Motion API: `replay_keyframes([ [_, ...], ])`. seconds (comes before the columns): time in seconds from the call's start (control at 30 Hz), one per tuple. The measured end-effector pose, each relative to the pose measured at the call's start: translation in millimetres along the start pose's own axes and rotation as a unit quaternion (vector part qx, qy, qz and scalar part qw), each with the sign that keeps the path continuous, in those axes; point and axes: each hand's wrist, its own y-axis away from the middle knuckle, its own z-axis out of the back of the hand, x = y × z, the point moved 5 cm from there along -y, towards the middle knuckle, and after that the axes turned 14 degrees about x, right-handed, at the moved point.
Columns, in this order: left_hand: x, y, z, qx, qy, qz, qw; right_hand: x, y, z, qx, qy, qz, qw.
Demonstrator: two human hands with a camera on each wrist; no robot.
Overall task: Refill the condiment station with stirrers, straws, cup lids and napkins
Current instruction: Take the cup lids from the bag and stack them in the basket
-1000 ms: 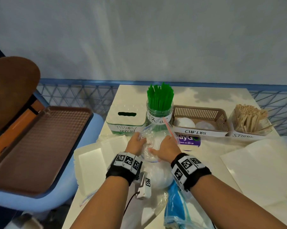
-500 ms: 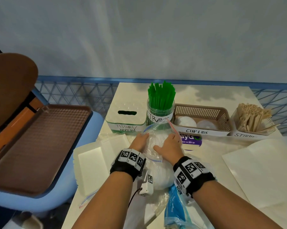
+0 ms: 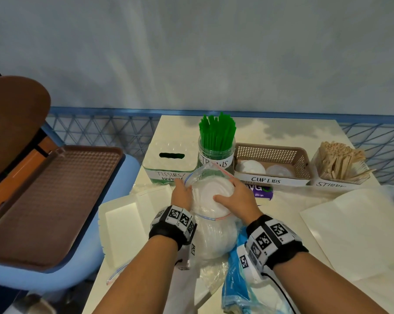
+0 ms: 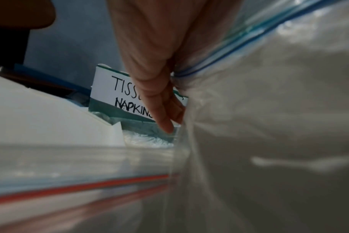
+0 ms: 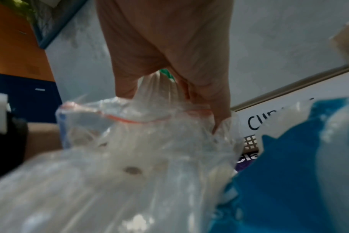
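A clear zip bag [image 3: 211,236] of white cup lids [image 3: 210,193] lies mid-table, mouth spread open toward the station. My left hand [image 3: 182,196] pinches the bag's left edge at the blue zip line, as the left wrist view shows with the fingers [image 4: 165,113] on the bag [image 4: 269,110]. My right hand [image 3: 236,198] grips the right edge, thumb over the lids; in the right wrist view this hand [image 5: 163,88] has gathered plastic [image 5: 130,157] between thumb and fingers. Behind stand the tissue box [image 3: 168,164], straw jar [image 3: 216,137], cup lids basket [image 3: 273,152] and stirrers [image 3: 341,159].
A brown tray [image 3: 50,196] rests on a blue chair to the left. A white foam container [image 3: 128,214] lies left of the bag, white paper [image 3: 354,232] to the right, a blue packet [image 3: 236,279] near my right wrist and a purple card [image 3: 259,191] before the basket.
The bag's mouth has been pulled wider and back toward my wrists, so the top of the lid stack now shows. Both hands stayed at the bag's edges.
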Motion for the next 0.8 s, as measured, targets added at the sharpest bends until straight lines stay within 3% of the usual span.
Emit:
replay_keyframes([
  [0.23, 11.1, 2.3, 5.6, -0.007, -0.099, 0.001, 0.995, -10.3, 6.7, 20.5, -0.026, -0.165, -0.011, 0.986],
  [0.43, 7.7, 5.8, 12.6, 0.025, -0.159, 0.008, 0.987, -6.2, 13.1, 36.5, 0.027, -0.258, -0.01, 0.966],
  [0.5, -0.8, 10.2, 17.5, 0.044, -0.168, -0.02, 0.985, -0.9, 17.8, 45.3, 0.026, -0.277, 0.009, 0.96],
  [0.57, -22.6, 18.9, 25.0, 0.046, -0.175, -0.093, 0.979, 6.8, 23.3, 56.0, 0.009, -0.274, 0.043, 0.961],
  [0.67, -77.5, 38.9, 43.9, -0.03, -0.125, -0.211, 0.969, 21.0, 29.5, 75.7, -0.036, -0.203, 0.117, 0.971],
  [0.73, -110.9, 48.0, 49.2, -0.019, -0.071, -0.219, 0.973, 34.3, 34.7, 87.7, -0.071, -0.116, 0.169, 0.976],
  [0.8, -129.7, 50.0, 37.9, 0.084, -0.04, -0.157, 0.983, 48.8, 40.7, 96.1, -0.104, -0.037, 0.224, 0.968],
])
